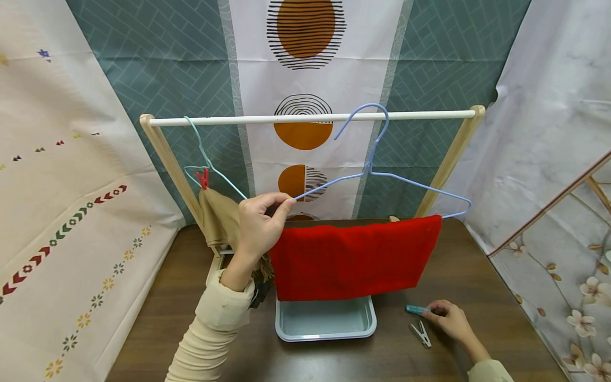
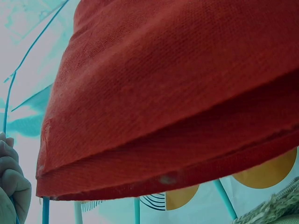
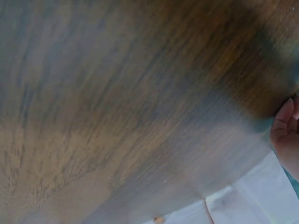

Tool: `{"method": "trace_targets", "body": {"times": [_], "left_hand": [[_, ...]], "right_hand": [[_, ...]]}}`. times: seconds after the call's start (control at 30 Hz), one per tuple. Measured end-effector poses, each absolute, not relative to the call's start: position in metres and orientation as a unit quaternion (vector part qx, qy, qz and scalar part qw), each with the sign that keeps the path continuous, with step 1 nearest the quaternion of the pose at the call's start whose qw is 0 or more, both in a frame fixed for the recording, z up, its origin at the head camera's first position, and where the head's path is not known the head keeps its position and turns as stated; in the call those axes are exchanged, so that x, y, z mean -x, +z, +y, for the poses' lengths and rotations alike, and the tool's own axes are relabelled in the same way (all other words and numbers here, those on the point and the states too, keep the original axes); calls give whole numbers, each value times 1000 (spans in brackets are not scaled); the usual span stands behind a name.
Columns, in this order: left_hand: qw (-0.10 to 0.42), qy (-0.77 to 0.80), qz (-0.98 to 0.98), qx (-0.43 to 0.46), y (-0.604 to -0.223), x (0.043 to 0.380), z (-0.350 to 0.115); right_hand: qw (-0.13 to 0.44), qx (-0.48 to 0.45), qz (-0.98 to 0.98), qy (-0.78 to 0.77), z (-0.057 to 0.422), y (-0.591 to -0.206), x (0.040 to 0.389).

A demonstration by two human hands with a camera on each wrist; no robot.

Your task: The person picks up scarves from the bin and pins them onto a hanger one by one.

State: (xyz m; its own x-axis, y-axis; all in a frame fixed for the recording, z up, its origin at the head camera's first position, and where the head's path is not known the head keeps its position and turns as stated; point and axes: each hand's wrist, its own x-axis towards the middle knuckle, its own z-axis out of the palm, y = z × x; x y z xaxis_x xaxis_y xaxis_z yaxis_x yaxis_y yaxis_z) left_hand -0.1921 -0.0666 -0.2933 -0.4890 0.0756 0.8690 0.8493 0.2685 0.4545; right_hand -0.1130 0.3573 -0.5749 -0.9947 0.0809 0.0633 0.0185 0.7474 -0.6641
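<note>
My left hand pinches the left arm of a blue clothes hanger, whose hook rises in front of the white rail. A folded red cloth drapes over the hanger's lower bar; in the left wrist view the red cloth fills most of the picture, with the left hand at the edge. At the lower right, my right hand pinches the end of a teal clothespin at the tabletop. A pale grey clothespin lies beside it. The right wrist view shows just part of the right hand.
A white rail on wooden posts spans the back. From its left end hangs a mint hanger with a red clothespin and a tan cloth. Below the red cloth stands a pale blue tray on the brown table.
</note>
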Motion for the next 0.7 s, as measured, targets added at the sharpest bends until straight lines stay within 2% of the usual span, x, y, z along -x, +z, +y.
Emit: {"method": "trace_targets", "body": {"times": [0.3,0.5,0.7], "left_hand": [[385,-506,-697,333,-293,192,-66],[386,-503,-699,332,-294,192,-67],[384,-505,-698,332,-295,192,-67]], "right_hand": [[49,42,-931,358,355,-571,112],[47,73,-905,417,355,-559,106],[100,29,-880,463,352,-532,104]]}}
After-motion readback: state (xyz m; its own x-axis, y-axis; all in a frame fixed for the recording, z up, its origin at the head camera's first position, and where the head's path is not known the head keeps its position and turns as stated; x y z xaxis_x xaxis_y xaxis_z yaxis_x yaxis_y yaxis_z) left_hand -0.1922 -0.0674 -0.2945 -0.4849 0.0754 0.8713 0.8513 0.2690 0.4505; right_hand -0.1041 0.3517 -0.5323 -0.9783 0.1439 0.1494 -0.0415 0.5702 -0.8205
